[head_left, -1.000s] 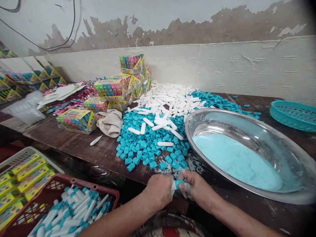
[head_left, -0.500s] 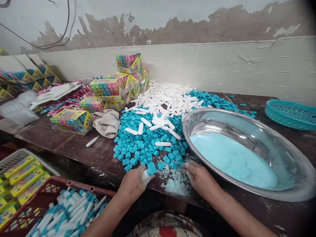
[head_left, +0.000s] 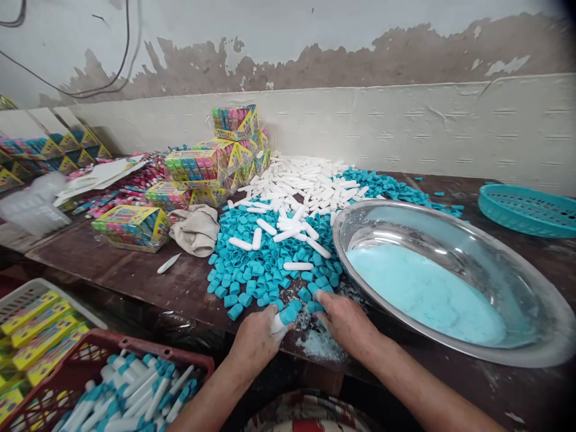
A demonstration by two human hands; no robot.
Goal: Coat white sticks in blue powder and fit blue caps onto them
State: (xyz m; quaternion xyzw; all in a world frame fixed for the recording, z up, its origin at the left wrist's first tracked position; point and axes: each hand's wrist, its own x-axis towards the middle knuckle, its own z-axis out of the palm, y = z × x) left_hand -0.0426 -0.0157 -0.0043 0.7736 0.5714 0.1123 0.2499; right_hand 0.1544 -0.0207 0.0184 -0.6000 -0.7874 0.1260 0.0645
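Note:
My left hand (head_left: 258,336) is closed around a white plastic tube (head_left: 279,324) with a blue cap on its upper end. To its right, my right hand (head_left: 346,321) reaches to the near edge of a heap of loose blue caps (head_left: 252,276). Its forefinger and thumb are apart, with a blue cap (head_left: 315,306) between or just beyond their tips; I cannot tell whether they touch it. Several white tubes (head_left: 298,266) lie on the caps, and a larger pile of white tubes (head_left: 310,177) is behind them.
A steel basin (head_left: 531,300) holding pale blue powder stands at right, with a turquoise basket (head_left: 517,219) beyond. Left are a cloth (head_left: 195,231) and wrapped packs (head_left: 135,225). A red crate (head_left: 135,342) of capped tubes sits lower left. Powder (head_left: 319,345) is spilled near my hands.
My right hand has moved left and forward to the caps, its fingers now spread. My left hand, still holding the capped tube, has shifted slightly right.

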